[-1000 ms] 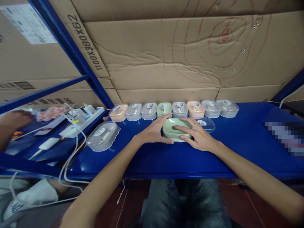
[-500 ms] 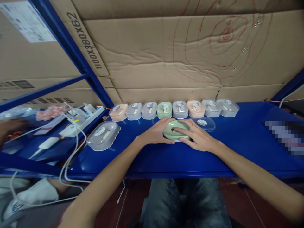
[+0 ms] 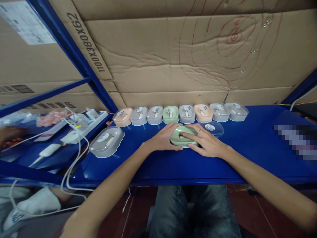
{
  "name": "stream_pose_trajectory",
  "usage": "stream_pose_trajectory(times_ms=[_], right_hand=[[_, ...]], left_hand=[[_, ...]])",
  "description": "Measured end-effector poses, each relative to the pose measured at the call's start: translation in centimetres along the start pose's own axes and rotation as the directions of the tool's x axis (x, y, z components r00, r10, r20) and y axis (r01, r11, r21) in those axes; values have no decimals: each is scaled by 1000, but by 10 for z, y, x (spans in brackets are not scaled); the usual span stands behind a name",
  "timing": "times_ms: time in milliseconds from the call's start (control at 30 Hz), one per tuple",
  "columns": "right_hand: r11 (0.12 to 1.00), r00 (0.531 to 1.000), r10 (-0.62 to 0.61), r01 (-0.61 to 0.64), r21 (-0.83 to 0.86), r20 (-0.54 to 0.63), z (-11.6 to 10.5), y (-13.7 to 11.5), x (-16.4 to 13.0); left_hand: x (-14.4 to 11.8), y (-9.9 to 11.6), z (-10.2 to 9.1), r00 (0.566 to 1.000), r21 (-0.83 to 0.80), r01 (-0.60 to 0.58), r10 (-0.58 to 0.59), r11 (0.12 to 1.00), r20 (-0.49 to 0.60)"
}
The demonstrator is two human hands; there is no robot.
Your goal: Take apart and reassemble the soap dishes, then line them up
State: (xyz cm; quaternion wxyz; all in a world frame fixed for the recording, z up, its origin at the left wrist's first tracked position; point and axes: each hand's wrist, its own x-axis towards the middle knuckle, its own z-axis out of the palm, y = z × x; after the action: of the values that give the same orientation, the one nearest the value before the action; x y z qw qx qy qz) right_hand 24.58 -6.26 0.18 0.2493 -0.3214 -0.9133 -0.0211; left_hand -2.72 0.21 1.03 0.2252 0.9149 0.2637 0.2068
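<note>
A green lidded plastic box (image 3: pixel 184 140) rests on the blue table in front of me, between my hands. My left hand (image 3: pixel 164 138) wraps round its left side, thumb at the near edge. On the right side, my right hand (image 3: pixel 206 141) grips it, with one finger reaching over the top to a small dark opening in the middle. Behind my right hand lies a clear plastic cover (image 3: pixel 215 129) with a round sticker. The underside of the green box is hidden.
Several similar grey, peach and green boxes with clear covers (image 3: pixel 170 114) line the back by the cardboard. A grey box (image 3: pixel 107 141) stands at left, near white cables and a power strip (image 3: pixel 99 120). Another person's hand (image 3: pixel 12 134) is at far left.
Both hands keep the same hold on the green box. The view has shifted very slightly; otherwise nothing visibly moves.
</note>
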Motion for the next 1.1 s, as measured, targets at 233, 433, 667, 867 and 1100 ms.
stream_pose_trajectory(times_ms=[233,433,667,867,1100], right_hand=[[1000,1000,-8,8,19,5,-1,4,-1],[1000,999,3,-2,-27,50,-2,1,0],[999,996,-8,13,-52,94,2,-1,-1],[1000,997,6,-5,-6,83,2,-3,0],[990,988,136,-137,-14,-73,-20,20,-6]], left_hand=[[0,4,1,1000,-18,3,-3,1000,7],[0,2,3,1000,-30,13,-12,999,11],[0,2,1,997,-32,52,-51,998,54],[0,2,1,998,4,34,-34,999,54],[-1,5,-3,998,51,31,-33,998,52]])
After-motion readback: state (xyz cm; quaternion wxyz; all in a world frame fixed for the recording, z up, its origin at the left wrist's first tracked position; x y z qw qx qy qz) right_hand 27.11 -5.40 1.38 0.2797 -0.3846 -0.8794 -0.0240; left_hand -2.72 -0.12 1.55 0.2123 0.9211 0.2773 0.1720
